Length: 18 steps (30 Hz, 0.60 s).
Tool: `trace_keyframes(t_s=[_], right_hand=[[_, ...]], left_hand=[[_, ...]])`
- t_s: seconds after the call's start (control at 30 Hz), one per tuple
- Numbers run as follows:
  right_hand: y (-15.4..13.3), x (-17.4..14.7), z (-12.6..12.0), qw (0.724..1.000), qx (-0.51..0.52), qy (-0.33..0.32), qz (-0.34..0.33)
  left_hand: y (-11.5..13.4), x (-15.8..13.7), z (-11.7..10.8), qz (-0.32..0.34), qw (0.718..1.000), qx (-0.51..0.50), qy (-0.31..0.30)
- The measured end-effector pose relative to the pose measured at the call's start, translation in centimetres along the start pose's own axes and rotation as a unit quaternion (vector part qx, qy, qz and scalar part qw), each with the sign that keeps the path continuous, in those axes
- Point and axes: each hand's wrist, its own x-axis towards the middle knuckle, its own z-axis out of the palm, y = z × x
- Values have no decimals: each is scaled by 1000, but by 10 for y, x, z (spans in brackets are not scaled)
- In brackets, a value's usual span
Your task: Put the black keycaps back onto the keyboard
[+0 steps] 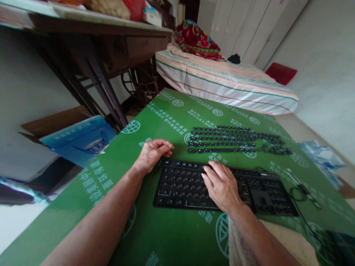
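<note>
Fingertips of the right hand (223, 184) rest, slightly spread, on the top row of the black keyboard (191, 188); the left hand (154, 154), beside its corner, presses thumb to fingers, contents untellable. Pale Chinese characters (206, 217), including 建设, mark the green tabletop (172, 236); keycaps (223, 139) lie in rows beyond, then a striped bed (227, 81).

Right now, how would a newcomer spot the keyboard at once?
Start at the green tabletop in the foreground. On it, partly under the right hand, lies a long black keyboard. Unlike the rows of loose keycaps beyond it, it is one solid slab, with bare key positions across its main section.
</note>
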Motion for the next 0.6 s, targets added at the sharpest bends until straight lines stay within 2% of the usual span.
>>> trace_keyframes(t_s=[0.23,0.6], right_hand=[[0,1,0,1000,-9,-27,6],[-6,4,-2,999,-8,-33,1]], left_hand=[[2,-1,0,1,1000,6,4],[3,-3,0,2,1000,12,1]])
